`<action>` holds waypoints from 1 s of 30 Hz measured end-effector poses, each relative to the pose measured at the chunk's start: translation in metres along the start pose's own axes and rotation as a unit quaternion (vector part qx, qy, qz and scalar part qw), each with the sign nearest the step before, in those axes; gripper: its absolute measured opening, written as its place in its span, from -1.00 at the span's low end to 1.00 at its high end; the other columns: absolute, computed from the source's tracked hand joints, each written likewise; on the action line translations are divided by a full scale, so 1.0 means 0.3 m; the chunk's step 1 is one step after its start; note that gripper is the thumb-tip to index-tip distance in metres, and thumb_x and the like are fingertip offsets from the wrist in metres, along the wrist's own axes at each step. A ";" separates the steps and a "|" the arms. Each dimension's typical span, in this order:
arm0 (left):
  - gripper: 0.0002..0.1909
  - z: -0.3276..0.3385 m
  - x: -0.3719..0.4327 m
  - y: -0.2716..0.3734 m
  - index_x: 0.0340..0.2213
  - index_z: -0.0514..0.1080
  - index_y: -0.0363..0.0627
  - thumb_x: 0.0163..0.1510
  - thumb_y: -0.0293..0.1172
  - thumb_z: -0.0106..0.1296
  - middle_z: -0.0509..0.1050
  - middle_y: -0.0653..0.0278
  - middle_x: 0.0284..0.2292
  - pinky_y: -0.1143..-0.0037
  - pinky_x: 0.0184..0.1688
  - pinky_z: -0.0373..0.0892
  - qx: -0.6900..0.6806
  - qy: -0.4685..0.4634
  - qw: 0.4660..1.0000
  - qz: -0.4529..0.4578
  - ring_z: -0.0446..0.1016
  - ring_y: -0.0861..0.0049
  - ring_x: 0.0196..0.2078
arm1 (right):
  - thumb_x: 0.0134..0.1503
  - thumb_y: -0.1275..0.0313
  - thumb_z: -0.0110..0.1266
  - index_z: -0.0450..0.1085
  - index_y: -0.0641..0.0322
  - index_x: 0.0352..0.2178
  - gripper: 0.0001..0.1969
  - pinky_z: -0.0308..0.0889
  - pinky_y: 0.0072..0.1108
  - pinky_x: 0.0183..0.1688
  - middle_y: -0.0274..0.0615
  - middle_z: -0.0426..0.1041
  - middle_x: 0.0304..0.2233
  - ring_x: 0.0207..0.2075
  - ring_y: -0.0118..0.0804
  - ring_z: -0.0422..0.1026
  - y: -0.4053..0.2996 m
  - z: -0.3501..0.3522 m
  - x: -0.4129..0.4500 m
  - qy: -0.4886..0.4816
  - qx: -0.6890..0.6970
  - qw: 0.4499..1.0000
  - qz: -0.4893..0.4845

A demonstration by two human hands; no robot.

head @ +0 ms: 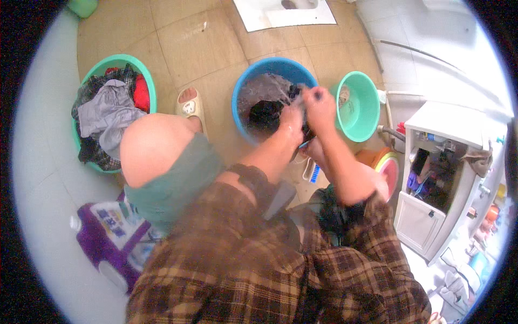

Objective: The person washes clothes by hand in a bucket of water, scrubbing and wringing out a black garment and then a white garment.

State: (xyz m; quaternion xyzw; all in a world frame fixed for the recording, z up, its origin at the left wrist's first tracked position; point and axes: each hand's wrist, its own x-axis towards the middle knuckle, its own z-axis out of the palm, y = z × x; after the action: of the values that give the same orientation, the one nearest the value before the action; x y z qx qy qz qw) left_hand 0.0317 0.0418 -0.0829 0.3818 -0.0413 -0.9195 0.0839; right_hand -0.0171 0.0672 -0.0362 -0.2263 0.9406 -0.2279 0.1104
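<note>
A blue plastic basin point(238, 95) with murky, sudsy water stands on the tiled floor before me. Black wet cloth point(265, 115) lies in it and rises towards its right side, where both hands are. My left hand point(292, 119) grips a part of this dark cloth near the basin's right rim. Beside it and slightly higher, my right hand point(320, 105) is closed on the cloth too, blurred by motion. Water streaks show by the hands. Just right of the basin is a light green basin point(364, 117) with a small beige cloth point(344, 96) inside.
A green tub point(153, 97) of clothes stands at left, near a slippered foot point(189, 103). A blue-bristled brush point(315, 173) lies below the blue basin. Stacked basins point(388, 170) and a white cabinet point(421, 218) are at right, a squat toilet point(275, 18) at top, a purple detergent bottle point(91, 239) lower left.
</note>
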 end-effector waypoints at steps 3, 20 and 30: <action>-0.73 0.056 -0.020 -0.020 -0.33 0.28 -0.13 -0.02 -0.30 -0.34 0.37 0.22 -0.38 0.39 -0.28 0.27 -0.014 0.021 1.000 -0.012 0.35 0.40 -0.37 | -0.16 0.26 -0.07 0.29 0.26 -0.52 -0.74 0.21 -0.44 -0.37 -0.02 0.36 -0.52 -0.47 -0.07 0.33 0.188 -0.010 0.141 0.033 0.017 0.999 0.036; -0.67 0.031 -0.013 -0.071 -0.39 0.33 -0.08 -0.05 -0.12 -0.29 0.39 0.24 -0.42 0.43 -0.30 0.29 -0.005 -0.102 0.995 -0.021 0.37 0.41 -0.41 | -0.15 0.36 -0.10 0.32 0.21 -0.57 -0.85 0.21 -0.48 -0.35 -0.01 0.34 -0.49 -0.40 -0.10 0.31 0.147 -0.053 0.125 -0.026 -0.088 0.994 0.064; -0.66 -0.130 0.107 -0.051 -0.28 0.20 -0.09 -0.12 -0.22 -0.12 0.33 0.19 -0.39 0.44 -0.32 0.27 0.033 -0.029 0.996 0.083 0.32 0.40 -0.39 | -0.19 0.30 -0.03 0.28 0.27 -0.37 -0.68 0.17 -0.45 -0.21 0.03 0.30 -0.37 -0.28 -0.05 0.28 -0.021 -0.044 -0.198 -0.073 0.064 0.988 -0.122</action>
State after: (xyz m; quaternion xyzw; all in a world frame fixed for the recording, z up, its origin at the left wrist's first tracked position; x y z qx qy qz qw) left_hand 0.0353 0.0503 -0.1348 0.3526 -0.1058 -0.9183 0.1455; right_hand 0.0330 0.0954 -0.0154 -0.3476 0.8789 -0.2821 0.1648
